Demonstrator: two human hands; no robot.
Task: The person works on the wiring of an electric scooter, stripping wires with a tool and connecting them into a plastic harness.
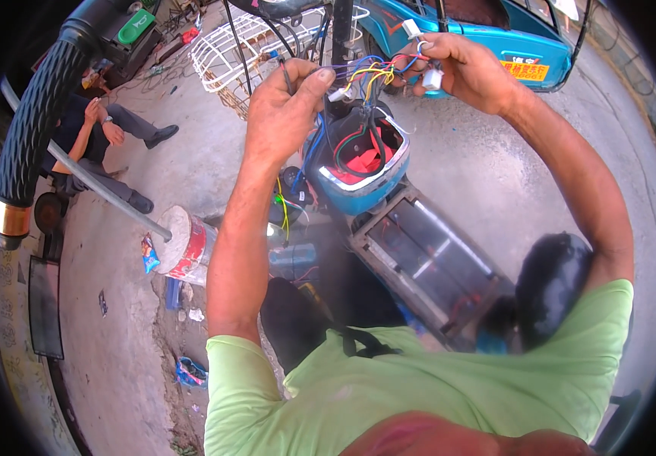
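My left hand is raised and pinches a black cable and the left end of a bundle of coloured wires. Blue, yellow, red and black strands run across to my right hand, which grips white plastic connectors at their other end. Both hands hover above the open blue front housing of an electric scooter, where red and black wires spill out. Below it lies the scooter's open floor compartment and a black seat.
A black ribbed handlebar grip arches at the left. A white wire basket and a blue vehicle stand behind. A seated person rests at the left. A red and white cylinder sits on the concrete ground.
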